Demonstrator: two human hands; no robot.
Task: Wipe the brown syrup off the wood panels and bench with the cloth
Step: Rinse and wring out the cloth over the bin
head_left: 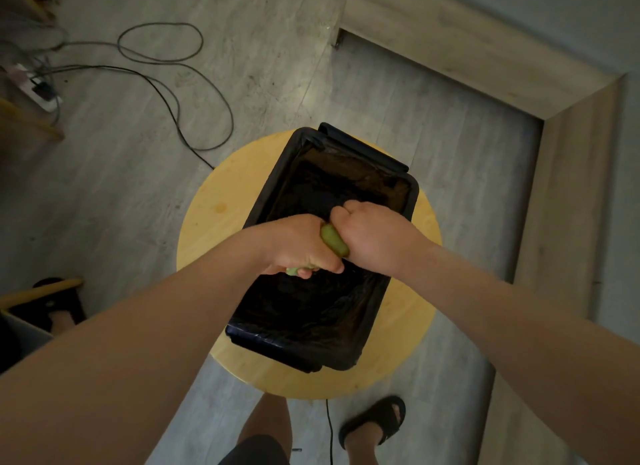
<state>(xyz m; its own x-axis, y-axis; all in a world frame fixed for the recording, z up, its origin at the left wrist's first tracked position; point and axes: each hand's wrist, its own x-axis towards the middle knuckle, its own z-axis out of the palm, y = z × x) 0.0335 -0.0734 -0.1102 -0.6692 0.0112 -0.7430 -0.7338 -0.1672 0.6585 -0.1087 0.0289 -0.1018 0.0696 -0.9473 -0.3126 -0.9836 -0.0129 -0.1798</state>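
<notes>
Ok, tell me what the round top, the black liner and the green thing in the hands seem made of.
Round top: likely pale wood, smooth matt finish, faint grain lines. Black liner: thin plastic film, glossy, with wrinkles and sheen. Green cloth: soft fabric, since it twists into a tight roll between the left hand and right hand; weave too small to tell.

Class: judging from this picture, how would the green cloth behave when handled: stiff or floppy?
Probably floppy: the cloth is squeezed into a thin roll between the left hand and right hand. Likely light: the fists hide most of it.
</notes>
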